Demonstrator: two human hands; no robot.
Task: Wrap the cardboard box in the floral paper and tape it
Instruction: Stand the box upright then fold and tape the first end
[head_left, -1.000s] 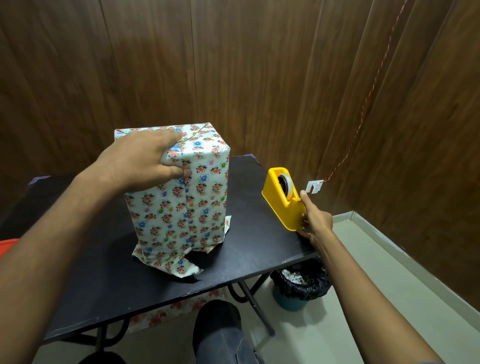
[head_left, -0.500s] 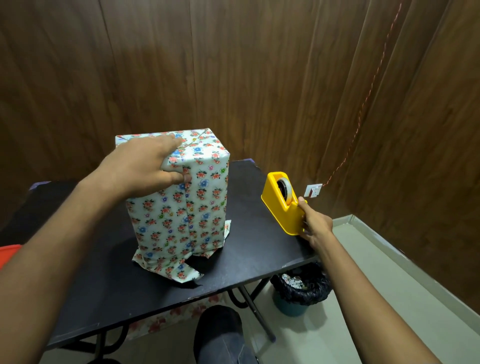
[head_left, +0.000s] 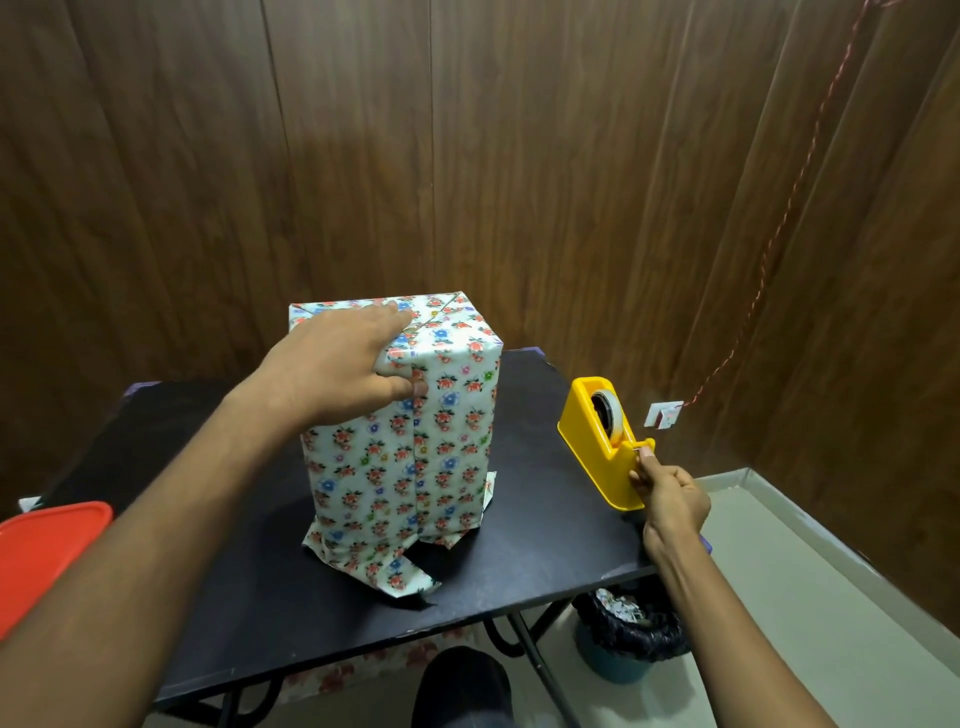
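The box wrapped in floral paper (head_left: 415, 447) stands upright in the middle of the black table (head_left: 530, 540). Loose paper flaps spread out at its base. My left hand (head_left: 337, 369) presses on its top front edge, thumb on the vertical paper seam. A yellow tape dispenser (head_left: 605, 447) sits at the table's right edge with a tape roll inside. My right hand (head_left: 670, 493) is at the dispenser's near end, fingers curled, thumb and fingers pinching at the cutter where the tape end sits.
A red plastic lid (head_left: 47, 556) shows at the left edge. A bin lined with a black bag (head_left: 631, 634) stands on the floor under the table's right corner. Wooden panel walls close in behind and to the right. My knee (head_left: 462, 686) is below the table's front edge.
My right hand has shifted up the dispenser's near end to the cutter. The left hand stays on the box. The camera view has tilted, so the red lid shows more.
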